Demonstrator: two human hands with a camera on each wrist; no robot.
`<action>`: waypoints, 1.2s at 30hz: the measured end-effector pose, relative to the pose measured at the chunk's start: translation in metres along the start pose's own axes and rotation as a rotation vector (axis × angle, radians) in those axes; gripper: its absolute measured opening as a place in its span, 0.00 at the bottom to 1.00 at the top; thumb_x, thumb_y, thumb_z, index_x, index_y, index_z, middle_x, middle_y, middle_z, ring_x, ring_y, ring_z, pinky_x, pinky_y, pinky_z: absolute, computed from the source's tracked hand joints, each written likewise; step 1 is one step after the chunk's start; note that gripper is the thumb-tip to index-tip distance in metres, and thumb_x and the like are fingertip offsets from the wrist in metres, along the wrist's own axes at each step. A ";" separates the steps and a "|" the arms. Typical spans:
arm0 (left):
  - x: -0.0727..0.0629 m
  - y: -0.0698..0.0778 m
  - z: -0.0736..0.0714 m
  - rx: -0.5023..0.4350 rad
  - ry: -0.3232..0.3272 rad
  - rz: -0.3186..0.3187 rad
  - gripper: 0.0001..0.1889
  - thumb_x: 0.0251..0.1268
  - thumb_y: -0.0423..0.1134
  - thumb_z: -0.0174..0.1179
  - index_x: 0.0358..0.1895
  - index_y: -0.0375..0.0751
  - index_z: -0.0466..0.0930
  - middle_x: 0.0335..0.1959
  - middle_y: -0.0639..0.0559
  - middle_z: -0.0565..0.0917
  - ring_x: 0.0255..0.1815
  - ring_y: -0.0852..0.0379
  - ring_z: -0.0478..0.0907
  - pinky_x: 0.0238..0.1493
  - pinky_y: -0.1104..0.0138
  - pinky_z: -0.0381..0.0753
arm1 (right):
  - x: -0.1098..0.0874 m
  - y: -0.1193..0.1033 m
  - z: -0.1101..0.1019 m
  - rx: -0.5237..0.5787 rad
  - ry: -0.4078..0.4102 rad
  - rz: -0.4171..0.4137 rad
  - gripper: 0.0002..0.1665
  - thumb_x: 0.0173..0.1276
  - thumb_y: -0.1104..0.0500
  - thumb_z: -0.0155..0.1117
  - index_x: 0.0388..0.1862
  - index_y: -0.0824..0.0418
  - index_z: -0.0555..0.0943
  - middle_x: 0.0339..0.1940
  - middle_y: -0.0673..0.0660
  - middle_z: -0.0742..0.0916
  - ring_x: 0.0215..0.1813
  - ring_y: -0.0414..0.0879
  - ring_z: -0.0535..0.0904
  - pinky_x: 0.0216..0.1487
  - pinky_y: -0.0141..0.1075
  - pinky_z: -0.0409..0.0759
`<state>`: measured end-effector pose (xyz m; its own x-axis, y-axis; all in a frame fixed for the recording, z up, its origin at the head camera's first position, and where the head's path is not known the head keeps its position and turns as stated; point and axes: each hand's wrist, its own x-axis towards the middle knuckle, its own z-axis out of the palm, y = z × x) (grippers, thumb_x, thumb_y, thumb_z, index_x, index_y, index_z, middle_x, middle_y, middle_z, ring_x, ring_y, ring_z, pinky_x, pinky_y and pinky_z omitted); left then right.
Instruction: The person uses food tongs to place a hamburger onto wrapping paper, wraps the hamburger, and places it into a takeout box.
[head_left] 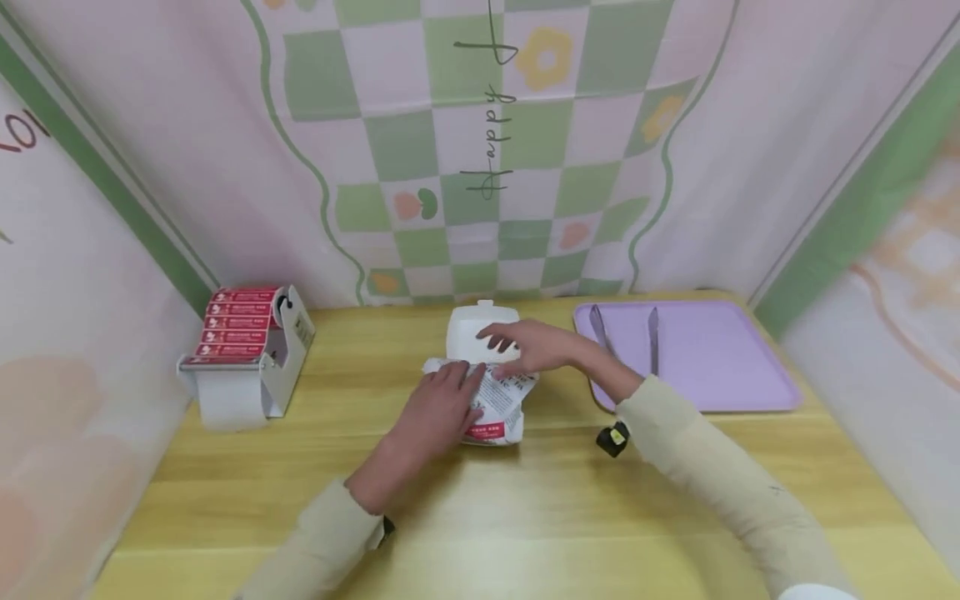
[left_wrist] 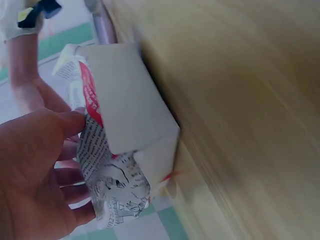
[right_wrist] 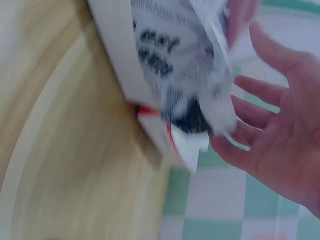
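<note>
On the wooden table a white clamshell takeaway box (head_left: 463, 333) stands with its lid tipped back. Newspaper-print wrapping paper (head_left: 504, 402) bulges up out of its base, with a red band at the near side. My left hand (head_left: 435, 410) rests on the left part of the paper, fingers laid over it; the left wrist view shows the thumb (left_wrist: 72, 121) against the paper beside the box wall (left_wrist: 130, 95). My right hand (head_left: 536, 343) hovers over the right side and the lid, its fingers spread next to the paper (right_wrist: 170, 60) in the right wrist view. Whatever the paper covers is hidden.
At the back right lies a purple tray (head_left: 720, 358) with two metal utensils (head_left: 654, 342) on it that look like tongs. A white dispenser (head_left: 296, 333) with a roll of red-and-white labels (head_left: 236, 325) stands at the left. A patterned curtain (head_left: 465, 150) hangs behind the table.
</note>
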<state>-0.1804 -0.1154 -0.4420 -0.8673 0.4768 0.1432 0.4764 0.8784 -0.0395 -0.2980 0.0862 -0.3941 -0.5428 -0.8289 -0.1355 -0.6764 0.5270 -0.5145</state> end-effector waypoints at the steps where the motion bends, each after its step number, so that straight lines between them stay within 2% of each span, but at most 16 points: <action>1: 0.000 0.000 0.001 0.009 -0.016 -0.010 0.33 0.72 0.53 0.58 0.76 0.46 0.62 0.68 0.41 0.73 0.69 0.44 0.71 0.65 0.50 0.77 | -0.004 0.004 -0.002 0.016 0.050 -0.001 0.37 0.68 0.51 0.67 0.71 0.65 0.68 0.60 0.67 0.83 0.60 0.60 0.81 0.62 0.54 0.79; 5: 0.001 0.002 0.006 0.034 -0.067 0.000 0.31 0.73 0.52 0.56 0.76 0.53 0.62 0.67 0.40 0.74 0.66 0.44 0.73 0.62 0.51 0.79 | -0.017 0.020 -0.003 0.034 0.181 0.027 0.28 0.70 0.56 0.63 0.65 0.68 0.73 0.57 0.68 0.84 0.57 0.61 0.82 0.60 0.56 0.80; 8: 0.005 0.003 0.006 0.046 -0.083 0.023 0.30 0.73 0.52 0.56 0.75 0.51 0.65 0.65 0.39 0.75 0.64 0.43 0.74 0.59 0.52 0.80 | -0.019 0.029 -0.001 0.052 0.238 0.073 0.26 0.71 0.57 0.62 0.63 0.69 0.75 0.59 0.68 0.83 0.58 0.62 0.81 0.59 0.55 0.80; 11: 0.014 0.004 0.000 0.042 -0.118 0.053 0.31 0.72 0.54 0.58 0.74 0.47 0.66 0.68 0.41 0.73 0.68 0.44 0.72 0.63 0.51 0.79 | -0.012 0.038 -0.002 0.065 0.325 0.150 0.28 0.71 0.56 0.62 0.64 0.70 0.74 0.62 0.70 0.81 0.59 0.65 0.80 0.59 0.56 0.80; 14: 0.026 0.002 -0.005 -0.002 -0.190 0.092 0.35 0.69 0.57 0.59 0.73 0.43 0.63 0.74 0.43 0.68 0.73 0.45 0.67 0.68 0.50 0.75 | -0.001 0.049 -0.002 0.102 0.383 0.249 0.34 0.72 0.54 0.60 0.70 0.72 0.68 0.66 0.73 0.77 0.62 0.68 0.77 0.62 0.57 0.78; 16: 0.033 -0.001 -0.007 -0.059 -0.238 0.105 0.40 0.66 0.59 0.61 0.74 0.42 0.59 0.75 0.45 0.67 0.74 0.47 0.66 0.69 0.51 0.73 | 0.007 0.054 -0.001 0.170 0.380 0.319 0.39 0.73 0.51 0.60 0.73 0.71 0.62 0.69 0.74 0.73 0.65 0.68 0.74 0.65 0.58 0.75; 19: 0.039 -0.003 -0.009 -0.162 -0.324 0.101 0.46 0.64 0.63 0.61 0.77 0.43 0.53 0.76 0.47 0.65 0.75 0.49 0.66 0.72 0.50 0.70 | 0.014 0.061 0.004 0.288 0.322 0.407 0.43 0.75 0.49 0.57 0.77 0.69 0.54 0.72 0.75 0.69 0.70 0.67 0.69 0.68 0.57 0.72; 22: 0.042 -0.002 -0.012 -0.212 -0.398 0.107 0.52 0.60 0.66 0.62 0.80 0.47 0.47 0.79 0.50 0.59 0.78 0.48 0.60 0.75 0.47 0.64 | 0.019 0.065 0.009 0.339 0.286 0.456 0.43 0.76 0.49 0.57 0.79 0.67 0.52 0.71 0.74 0.70 0.71 0.66 0.69 0.69 0.54 0.73; 24: 0.044 0.000 -0.012 -0.194 -0.413 0.126 0.56 0.55 0.67 0.66 0.81 0.48 0.47 0.79 0.51 0.58 0.78 0.49 0.60 0.75 0.47 0.64 | 0.021 0.066 0.012 0.306 0.297 0.456 0.40 0.75 0.51 0.57 0.77 0.67 0.55 0.69 0.73 0.73 0.70 0.65 0.71 0.67 0.53 0.75; 26: 0.045 0.002 -0.011 -0.139 -0.397 0.165 0.58 0.50 0.67 0.70 0.80 0.48 0.49 0.78 0.50 0.60 0.75 0.50 0.61 0.73 0.49 0.66 | 0.023 0.067 0.014 0.241 0.332 0.432 0.34 0.74 0.55 0.58 0.73 0.69 0.64 0.65 0.72 0.77 0.65 0.64 0.75 0.63 0.52 0.78; 30: 0.048 0.007 -0.004 -0.067 -0.350 0.230 0.54 0.48 0.65 0.72 0.75 0.45 0.57 0.71 0.50 0.67 0.69 0.52 0.65 0.68 0.55 0.72 | 0.026 0.068 0.018 0.128 0.438 0.388 0.20 0.65 0.68 0.54 0.54 0.70 0.80 0.51 0.68 0.85 0.52 0.61 0.81 0.55 0.50 0.80; 32: 0.048 0.008 0.000 -0.062 -0.341 0.239 0.51 0.49 0.65 0.72 0.73 0.45 0.61 0.68 0.51 0.70 0.67 0.53 0.67 0.68 0.56 0.73 | 0.026 0.068 0.019 0.092 0.501 0.376 0.19 0.59 0.72 0.50 0.47 0.70 0.83 0.45 0.67 0.87 0.48 0.60 0.81 0.52 0.50 0.80; 36: 0.042 0.007 0.006 -0.089 -0.341 0.216 0.49 0.53 0.66 0.68 0.74 0.45 0.61 0.70 0.51 0.71 0.70 0.52 0.66 0.72 0.57 0.69 | 0.025 0.066 0.019 0.058 0.611 0.346 0.22 0.55 0.74 0.47 0.44 0.70 0.84 0.42 0.66 0.88 0.47 0.61 0.82 0.52 0.51 0.81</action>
<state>-0.2145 -0.0894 -0.4418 -0.7370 0.6471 -0.1952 0.6505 0.7575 0.0549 -0.3469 0.0963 -0.4471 -0.9160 -0.3525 0.1912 -0.3957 0.7165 -0.5745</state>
